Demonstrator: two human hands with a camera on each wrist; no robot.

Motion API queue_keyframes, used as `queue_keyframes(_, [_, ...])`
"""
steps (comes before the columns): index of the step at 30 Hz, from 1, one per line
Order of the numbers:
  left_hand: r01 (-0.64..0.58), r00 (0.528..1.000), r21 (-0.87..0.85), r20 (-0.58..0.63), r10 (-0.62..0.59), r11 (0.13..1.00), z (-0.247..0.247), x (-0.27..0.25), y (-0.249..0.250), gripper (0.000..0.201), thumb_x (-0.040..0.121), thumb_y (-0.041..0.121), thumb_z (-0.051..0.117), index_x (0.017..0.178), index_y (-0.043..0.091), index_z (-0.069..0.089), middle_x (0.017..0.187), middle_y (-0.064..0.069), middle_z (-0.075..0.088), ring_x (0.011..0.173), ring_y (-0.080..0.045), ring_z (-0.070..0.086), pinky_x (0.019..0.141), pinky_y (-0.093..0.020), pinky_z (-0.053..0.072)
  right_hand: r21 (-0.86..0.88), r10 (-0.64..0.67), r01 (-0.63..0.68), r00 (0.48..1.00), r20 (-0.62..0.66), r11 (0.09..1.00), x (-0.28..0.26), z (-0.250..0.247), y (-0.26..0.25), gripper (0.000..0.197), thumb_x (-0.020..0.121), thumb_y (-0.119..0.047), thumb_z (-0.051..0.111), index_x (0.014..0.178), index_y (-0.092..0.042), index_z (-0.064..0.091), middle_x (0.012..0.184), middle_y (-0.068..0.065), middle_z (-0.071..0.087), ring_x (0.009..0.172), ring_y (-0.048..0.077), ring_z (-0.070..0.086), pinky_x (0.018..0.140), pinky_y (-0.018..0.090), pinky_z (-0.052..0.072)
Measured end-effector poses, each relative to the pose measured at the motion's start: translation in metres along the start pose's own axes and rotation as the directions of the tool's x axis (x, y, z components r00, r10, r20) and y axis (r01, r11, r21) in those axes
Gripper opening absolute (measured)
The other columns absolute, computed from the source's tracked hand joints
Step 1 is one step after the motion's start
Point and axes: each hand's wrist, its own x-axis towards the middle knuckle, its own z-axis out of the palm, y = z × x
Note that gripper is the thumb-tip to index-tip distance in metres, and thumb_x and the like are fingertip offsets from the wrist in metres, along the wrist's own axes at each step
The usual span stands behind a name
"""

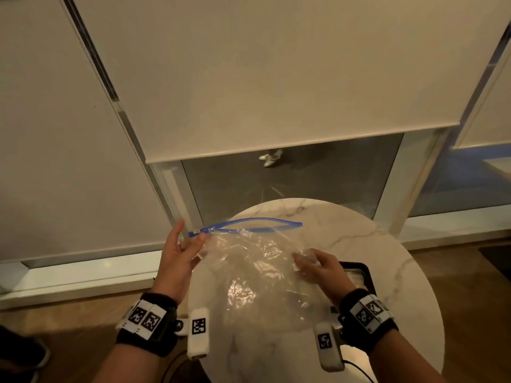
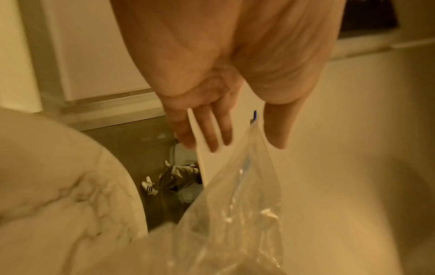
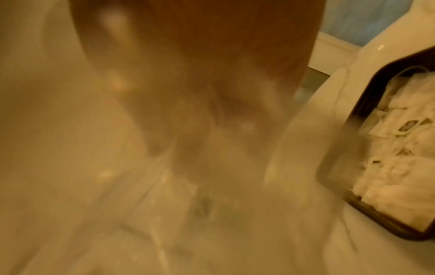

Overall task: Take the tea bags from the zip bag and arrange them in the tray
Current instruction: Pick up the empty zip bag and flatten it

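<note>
A clear zip bag (image 1: 249, 272) with a blue zip strip (image 1: 249, 225) hangs crumpled over the round marble table (image 1: 359, 244), its mouth open. I see no tea bag inside it. My left hand (image 1: 190, 236) is at the strip's left end with straight fingers, and the bag's corner (image 2: 253, 130) lies between thumb and fingers without being pinched. My right hand (image 1: 307, 257) pinches the bag's right edge, with plastic over its fingers. The black tray (image 1: 365, 268) sits under my right wrist. In the right wrist view, the tray (image 3: 362, 100) holds a pile of white tea bags (image 3: 400, 148).
The table stands close to a glass wall (image 1: 290, 183) with lowered blinds. Its left edge (image 2: 132, 186) drops to the wooden floor (image 1: 83, 313). A dark shoe (image 1: 25, 352) is at the lower left. Plastic blurs most of the right wrist view.
</note>
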Motion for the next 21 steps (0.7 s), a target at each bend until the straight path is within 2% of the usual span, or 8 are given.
queue_keyframes(3, [0.174,0.975,0.213,0.098,-0.198,0.961,0.011,-0.015,-0.032,0.097,0.059,0.064,0.082,0.143,0.037,0.04,0.127,0.005,0.064,0.115,-0.018,0.063,0.094,-0.043,0.05,0.131,0.051,-0.041,0.996,-0.071,0.991,0.0,0.0,0.0,0.026,0.091,-0.027,0.067,0.085,-0.002,0.062,0.075,0.008,0.063,0.069,0.022,0.059,0.063,0.034,0.05])
queue_keyframes(6, [0.263,0.921,0.368,0.18,-0.346,0.892,0.027,-0.033,-0.063,0.08,0.068,0.062,0.081,0.136,0.039,0.045,0.127,0.006,0.062,0.114,-0.016,0.063,0.087,-0.042,0.057,0.203,0.091,-0.072,0.992,-0.087,0.976,-0.003,0.004,0.003,0.015,0.095,-0.018,0.062,0.099,-0.004,0.064,0.083,0.01,0.065,0.073,0.023,0.061,0.065,0.038,0.053])
queue_keyframes(10, [0.236,0.967,0.271,0.03,-0.253,0.933,0.029,-0.031,-0.082,0.038,0.088,0.028,0.074,0.123,0.034,0.06,0.118,-0.005,0.067,0.103,-0.023,0.068,0.083,-0.047,0.06,0.212,0.133,-0.109,0.986,-0.101,0.971,-0.005,0.007,0.004,0.011,0.093,-0.018,0.064,0.1,-0.009,0.063,0.089,0.01,0.068,0.078,0.026,0.066,0.07,0.044,0.057])
queue_keyframes(13, [0.121,0.991,0.302,-0.092,-0.098,0.946,0.022,-0.025,-0.082,0.037,0.086,0.024,0.077,0.118,0.032,0.061,0.113,-0.007,0.069,0.099,-0.02,0.069,0.086,-0.038,0.058,0.203,0.124,-0.113,0.991,-0.043,0.973,-0.004,0.003,0.0,0.014,0.09,-0.011,0.068,0.102,-0.008,0.062,0.101,0.01,0.072,0.09,0.03,0.07,0.075,0.045,0.059])
queue_keyframes(14, [0.116,0.982,0.26,-0.177,-0.071,0.959,0.019,-0.023,-0.083,0.043,0.084,0.025,0.079,0.121,0.029,0.06,0.113,-0.005,0.068,0.101,-0.02,0.068,0.089,-0.037,0.056,0.221,0.126,-0.119,0.992,-0.014,0.968,-0.004,0.002,-0.001,0.02,0.088,-0.008,0.069,0.106,-0.008,0.061,0.106,0.01,0.072,0.095,0.031,0.07,0.078,0.046,0.059])
queue_keyframes(16, [0.187,0.938,0.022,-0.301,-0.172,0.982,0.015,-0.019,-0.084,0.052,0.08,0.032,0.081,0.125,0.02,0.058,0.118,-0.008,0.066,0.107,-0.023,0.065,0.096,-0.04,0.053,0.302,0.129,-0.128,0.992,0.017,0.945,-0.004,0.005,-0.004,0.032,0.084,-0.003,0.07,0.113,-0.007,0.057,0.113,0.011,0.071,0.102,0.033,0.069,0.083,0.049,0.057])
queue_keyframes(19, [0.403,0.888,-0.259,-0.12,-0.444,0.878,0.019,-0.019,-0.08,0.042,0.092,0.036,0.067,0.122,0.008,0.06,0.115,-0.015,0.065,0.107,-0.032,0.063,0.092,-0.046,0.054,0.38,0.137,-0.134,0.99,0.019,0.915,-0.004,0.012,-0.003,0.052,0.081,0.001,0.072,0.124,-0.018,0.049,0.117,0.01,0.069,0.105,0.033,0.068,0.088,0.053,0.055])
queue_keyframes(21, [0.399,0.902,-0.264,-0.058,-0.428,0.878,0.021,-0.019,-0.075,0.034,0.097,0.032,0.061,0.121,0.008,0.062,0.112,-0.015,0.069,0.105,-0.032,0.065,0.088,-0.048,0.055,0.332,0.126,-0.136,0.991,0.052,0.933,-0.004,0.02,-0.001,0.068,0.08,0.002,0.074,0.129,-0.032,0.043,0.119,0.008,0.068,0.105,0.032,0.068,0.086,0.054,0.056])
